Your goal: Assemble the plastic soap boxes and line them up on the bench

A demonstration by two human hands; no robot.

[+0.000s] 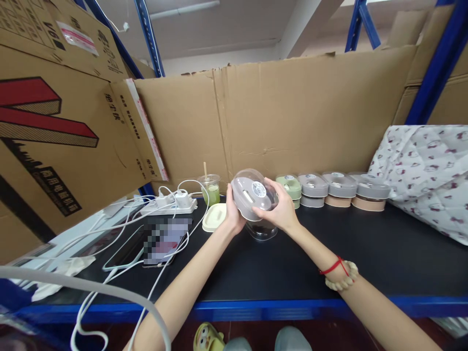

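Observation:
A grey oval container with a clear domed lid and a round label is held tilted above the black tabletop. My left hand grips its left side, and my right hand wraps round its right side with the fingers on the lid. Just below it, a clear plastic cover lies on the table. To the left of my left hand sits a cream oval lid or container. Behind my right hand stands a green container.
Grey and peach containers line the back right beside a patterned fabric bag. At the left are a green drink cup, a white power strip, phones and loose cables. Cardboard walls the back.

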